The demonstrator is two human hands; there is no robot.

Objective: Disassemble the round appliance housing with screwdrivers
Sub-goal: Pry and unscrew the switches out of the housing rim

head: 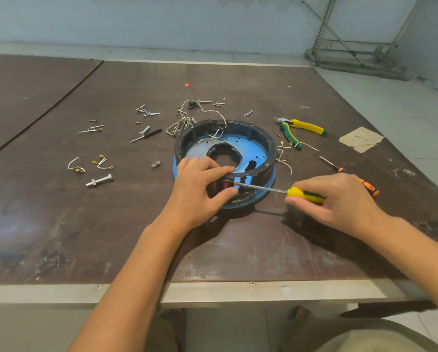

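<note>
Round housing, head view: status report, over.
Left hand grips round housing near edge. Right hand holds yellow-handled screwdriver, tip at rim. Loose screws, pliers nearby, none blocking.

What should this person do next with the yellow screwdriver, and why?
Probably twist the screwdriver, pressing its tip in. The right hand grips its handle, the tip sits at the near rim of the housing, and the left hand grips that rim right beside it, steadying it. Whether the tip is in a screw I cannot tell.
</note>
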